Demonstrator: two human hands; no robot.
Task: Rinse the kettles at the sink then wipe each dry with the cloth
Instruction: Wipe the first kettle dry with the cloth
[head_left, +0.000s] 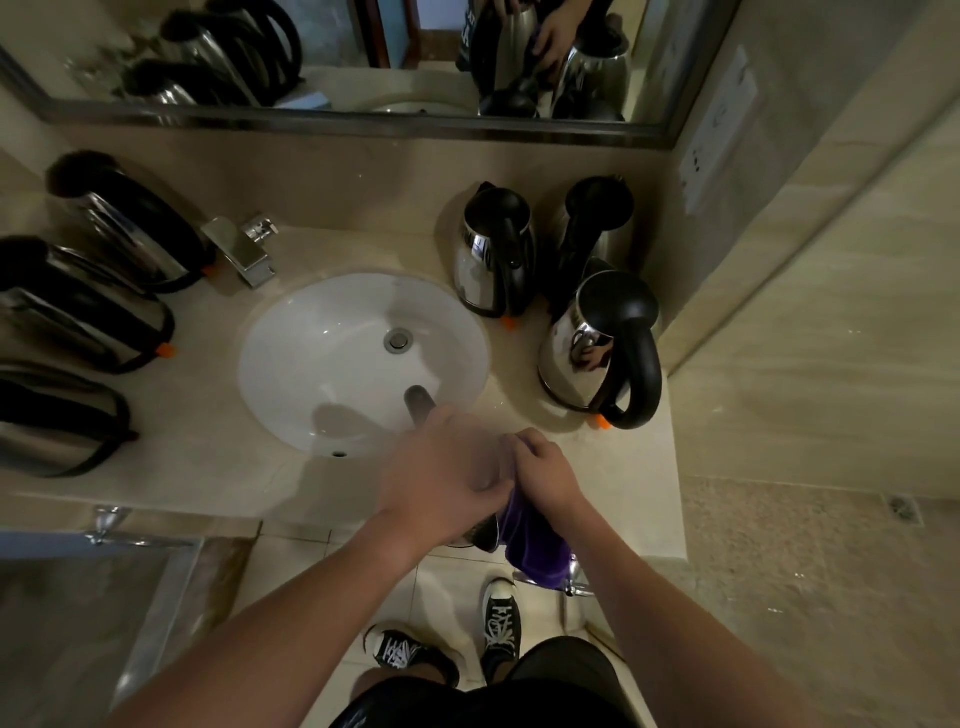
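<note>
Three kettles (88, 312) lie on their sides at the frame's left on the counter (208, 457), beside the white sink (332, 353). Low centre, the left hand (441, 478) wraps a steel kettle (480, 535) while the right hand (545, 473) clutches a purple cloth (530, 551) against it. Three upright kettles (597, 343) stand right.

Beige stone counter (197, 467), three kettles (78, 317) left of sink (332, 364), three kettles (597, 343) right, faucet (244, 249) behind

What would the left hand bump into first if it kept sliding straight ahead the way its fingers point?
Probably the steel kettle nearest the counter's front on the right; the left hand points roughly toward it, though depth is unclear.
</note>
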